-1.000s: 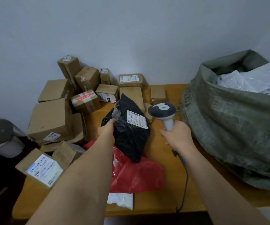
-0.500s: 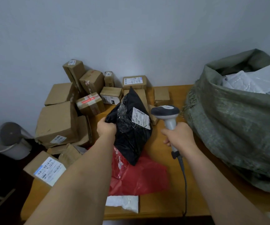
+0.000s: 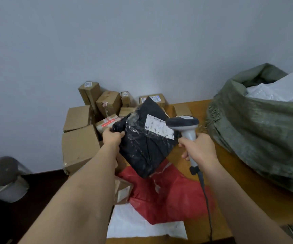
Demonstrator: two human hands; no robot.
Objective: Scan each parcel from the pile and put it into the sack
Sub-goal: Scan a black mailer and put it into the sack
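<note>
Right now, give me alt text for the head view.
A left hand grips a black plastic parcel while the right hand aims a handheld scanner at its white label. Cardboard boxes are piled to the left and an open green sack sits on the right.

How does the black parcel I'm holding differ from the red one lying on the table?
The black parcel is held up off the table by the left hand; the red parcel lies flat on the table. The black parcel shows a white shipping label facing the scanner in the right hand; no label shows on the red one. The black looks bulkier, the red flatter. Both are soft plastic mailers, not boxes.
</note>
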